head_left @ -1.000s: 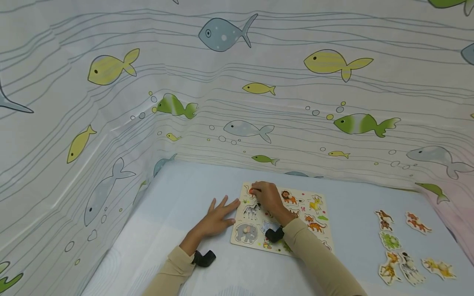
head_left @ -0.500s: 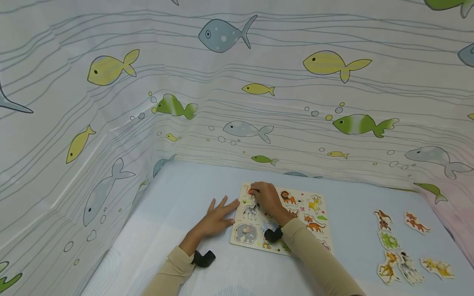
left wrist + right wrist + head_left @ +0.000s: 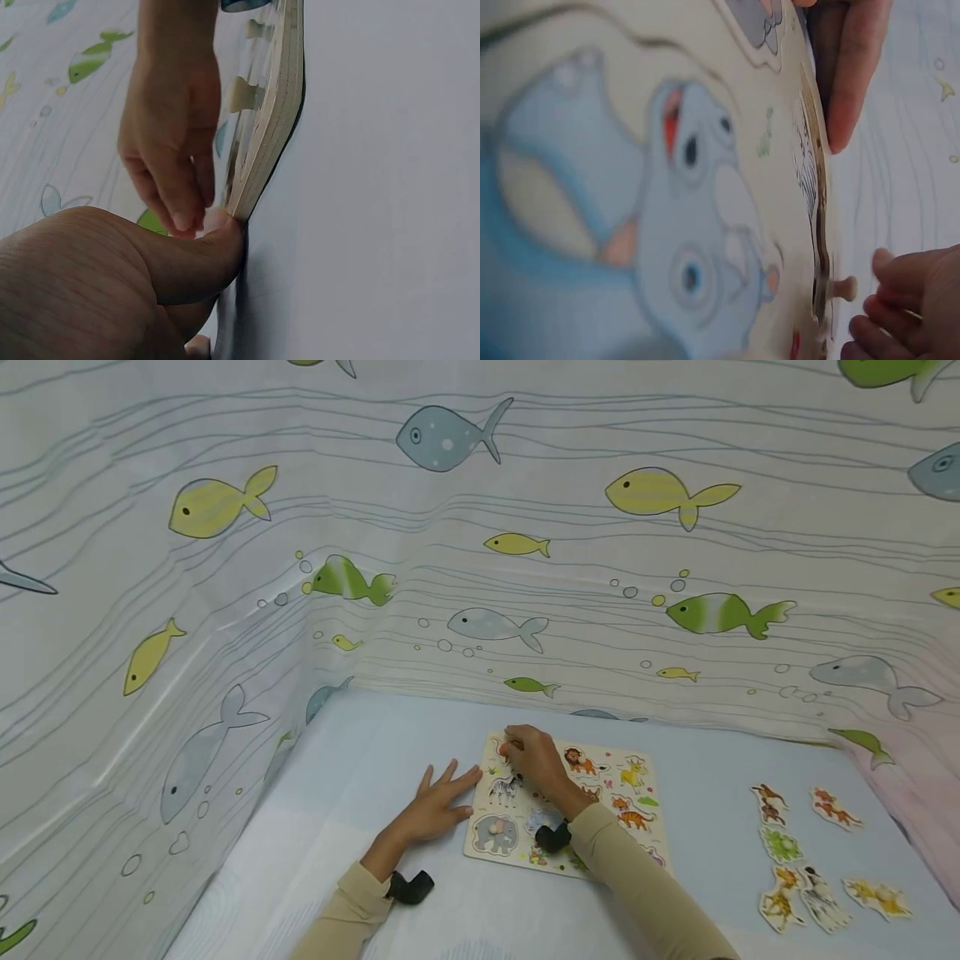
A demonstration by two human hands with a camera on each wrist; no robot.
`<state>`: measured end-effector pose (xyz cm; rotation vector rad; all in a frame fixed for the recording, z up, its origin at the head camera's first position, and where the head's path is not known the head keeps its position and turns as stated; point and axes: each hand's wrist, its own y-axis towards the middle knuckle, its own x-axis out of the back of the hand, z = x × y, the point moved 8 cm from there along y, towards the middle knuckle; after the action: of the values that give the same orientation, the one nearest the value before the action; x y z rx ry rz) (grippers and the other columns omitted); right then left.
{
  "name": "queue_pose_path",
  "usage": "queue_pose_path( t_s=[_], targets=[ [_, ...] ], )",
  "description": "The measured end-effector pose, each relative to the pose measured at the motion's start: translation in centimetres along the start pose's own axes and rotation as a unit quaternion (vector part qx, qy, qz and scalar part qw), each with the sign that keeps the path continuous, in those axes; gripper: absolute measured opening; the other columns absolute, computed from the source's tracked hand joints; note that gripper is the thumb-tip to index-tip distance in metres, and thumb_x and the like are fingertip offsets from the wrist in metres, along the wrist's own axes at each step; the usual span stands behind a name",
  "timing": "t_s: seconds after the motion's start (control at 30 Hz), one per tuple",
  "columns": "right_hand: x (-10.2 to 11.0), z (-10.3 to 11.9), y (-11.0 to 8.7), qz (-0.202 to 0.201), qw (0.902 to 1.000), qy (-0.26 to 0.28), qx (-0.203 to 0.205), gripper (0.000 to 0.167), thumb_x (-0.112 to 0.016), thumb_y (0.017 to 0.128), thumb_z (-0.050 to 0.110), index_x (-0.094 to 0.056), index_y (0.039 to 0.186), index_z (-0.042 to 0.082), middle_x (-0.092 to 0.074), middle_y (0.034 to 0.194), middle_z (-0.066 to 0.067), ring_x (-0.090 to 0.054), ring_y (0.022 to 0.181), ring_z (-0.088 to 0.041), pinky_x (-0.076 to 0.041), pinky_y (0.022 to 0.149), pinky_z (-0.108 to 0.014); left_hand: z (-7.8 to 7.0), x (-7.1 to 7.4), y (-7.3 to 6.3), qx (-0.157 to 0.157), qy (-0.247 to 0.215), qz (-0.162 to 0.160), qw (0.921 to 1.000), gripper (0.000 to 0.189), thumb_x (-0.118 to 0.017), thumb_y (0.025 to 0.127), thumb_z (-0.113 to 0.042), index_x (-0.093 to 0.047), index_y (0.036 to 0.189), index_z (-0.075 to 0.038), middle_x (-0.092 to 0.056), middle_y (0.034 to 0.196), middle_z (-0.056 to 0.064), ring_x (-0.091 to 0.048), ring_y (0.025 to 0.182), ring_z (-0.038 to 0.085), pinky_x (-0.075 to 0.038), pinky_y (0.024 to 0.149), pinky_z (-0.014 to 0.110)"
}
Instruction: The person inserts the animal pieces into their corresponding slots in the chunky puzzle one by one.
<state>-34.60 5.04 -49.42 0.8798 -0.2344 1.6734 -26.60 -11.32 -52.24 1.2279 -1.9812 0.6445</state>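
In the head view a wooden animal peg puzzle board point(image 3: 517, 862) lies on the table. My left hand point(image 3: 431, 810) is spread flat at its left edge, and in the left wrist view the thumb point(image 3: 199, 262) touches the board's corner. Over the top-left corner is my right hand point(image 3: 542, 768), a red-orange patch point(image 3: 506, 748) showing at its fingertips. The right wrist view shows this hand point(image 3: 922, 307) with loosely bent fingers and thumb apart, just off a wooden peg point(image 3: 845, 289), holding nothing visible. A grey elephant piece point(image 3: 495, 835) sits in its recess.
Several loose animal pieces lie to the right, among them a zebra piece point(image 3: 823, 900), a giraffe piece point(image 3: 782, 900), a green piece point(image 3: 780, 844) and an orange animal piece point(image 3: 835, 808). A fish-print cloth wall point(image 3: 420, 560) rises behind and to the left.
The head view has shifted slightly. My right hand stays over the top-left corner, its fingertips a little farther apart. The left hand keeps its place at the board's edge.
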Motion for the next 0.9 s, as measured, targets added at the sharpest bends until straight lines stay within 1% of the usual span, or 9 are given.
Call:
queue_pose_path(
  t_s=[0.07, 0.2, 0.27, 0.4, 0.5, 0.57, 0.67, 0.8, 0.9],
  targets=[
    [0.4, -0.2, 0.1, -0.004, 0.9998, 0.016, -0.014, 0.037, -0.065, 0.098, 0.016, -0.064, 0.131, 0.0, -0.064, 0.134, -0.017, -0.066, 0.116, -0.033, -0.057, 0.094, -0.047, 0.1, -0.1, 0.0, 0.001, -0.003, -0.001, 1.0, 0.063, -0.065, 0.096, -0.02, -0.04, 0.154, -0.014, -0.036, 0.161, 0.004, -0.013, 0.156, 0.036, 0.011, 0.123, 0.061],
    [1.6, 0.1, -0.1, 0.013, 0.9991, 0.031, -0.026, 0.04, -0.064, 0.099, 0.023, -0.062, 0.135, 0.007, -0.061, 0.14, -0.013, -0.06, 0.126, -0.032, -0.053, 0.102, -0.051, 0.4, -0.3, 0.1, 0.006, -0.004, -0.001, 1.0, 0.064, -0.065, 0.096, -0.021, -0.039, 0.154, -0.016, -0.036, 0.161, 0.002, -0.012, 0.156, 0.034, 0.012, 0.123, 0.061],
    [2.4, 0.3, -0.6, 0.026, 0.9989, 0.029, -0.024, 0.04, -0.065, 0.099, 0.024, -0.062, 0.136, 0.009, -0.061, 0.14, -0.012, -0.057, 0.131, -0.032, -0.05, 0.105, -0.052, 0.4, -0.3, 0.1, 0.005, -0.005, -0.002, 1.0, 0.064, -0.065, 0.096, -0.02, -0.039, 0.154, -0.015, -0.036, 0.161, 0.003, -0.012, 0.156, 0.035, 0.011, 0.123, 0.061],
    [4.2, 0.5, -2.1, 0.034, 0.9992, 0.017, -0.011, 0.037, -0.064, 0.099, 0.022, -0.064, 0.133, 0.009, -0.064, 0.136, -0.011, -0.059, 0.129, -0.033, -0.052, 0.103, -0.052, 0.5, -0.2, 0.0, 0.005, -0.008, -0.002, 1.0, 0.065, -0.066, 0.095, -0.018, -0.039, 0.154, -0.013, -0.036, 0.161, 0.005, -0.013, 0.156, 0.036, 0.011, 0.123, 0.061],
    [5.4, 0.5, -3.3, 0.036, 0.9993, 0.001, 0.013, 0.034, -0.063, 0.099, 0.021, -0.066, 0.131, 0.008, -0.067, 0.131, -0.01, -0.064, 0.121, -0.03, -0.056, 0.097, -0.049, 0.8, 0.0, -0.3, 0.016, -0.007, -0.008, 0.9998, 0.065, -0.067, 0.095, -0.018, -0.04, 0.153, -0.014, -0.037, 0.161, 0.004, -0.013, 0.156, 0.035, 0.012, 0.123, 0.06],
    [6.4, 0.2, -4.2, 0.029, 0.9992, -0.011, 0.026, 0.032, -0.064, 0.099, 0.021, -0.067, 0.129, 0.01, -0.07, 0.127, -0.009, -0.069, 0.11, -0.026, -0.059, 0.087, -0.045, 0.9, 0.0, -0.4, 0.022, -0.005, -0.005, 0.9997, 0.065, -0.067, 0.095, -0.019, -0.04, 0.154, -0.015, -0.036, 0.161, 0.002, -0.012, 0.156, 0.033, 0.013, 0.123, 0.058],
    [8.7, -0.1, -5.7, 0.008, 0.9987, -0.026, 0.044, 0.031, -0.066, 0.097, 0.016, -0.069, 0.127, 0.01, -0.072, 0.122, -0.009, -0.07, 0.104, -0.027, -0.06, 0.081, -0.045, 0.6, -0.1, -0.3, 0.011, -0.013, -0.001, 0.9999, 0.065, -0.066, 0.095, -0.019, -0.039, 0.154, -0.015, -0.035, 0.161, 0.003, -0.011, 0.156, 0.034, 0.013, 0.123, 0.058],
    [11.5, -0.8, -7.4, -0.004, 0.9981, -0.041, 0.046, 0.033, -0.068, 0.095, 0.012, -0.068, 0.127, 0.007, -0.071, 0.124, -0.012, -0.067, 0.116, -0.034, -0.058, 0.091, -0.052, 0.3, -0.2, -0.1, 0.005, -0.017, 0.006, 0.9998, 0.065, -0.065, 0.096, -0.021, -0.038, 0.155, -0.017, -0.033, 0.162, 0.002, -0.009, 0.156, 0.033, 0.014, 0.123, 0.058],
    [13.2, -2.0, -8.4, 0.001, 0.9983, -0.055, 0.019, 0.034, -0.067, 0.096, 0.015, -0.067, 0.129, 0.007, -0.069, 0.127, -0.012, -0.064, 0.121, -0.035, -0.055, 0.096, -0.055, 0.4, -0.2, -0.2, 0.006, -0.008, 0.004, 0.9999, 0.065, -0.065, 0.096, -0.021, -0.038, 0.155, -0.016, -0.034, 0.162, 0.003, -0.01, 0.156, 0.034, 0.013, 0.123, 0.058]
  ],
)
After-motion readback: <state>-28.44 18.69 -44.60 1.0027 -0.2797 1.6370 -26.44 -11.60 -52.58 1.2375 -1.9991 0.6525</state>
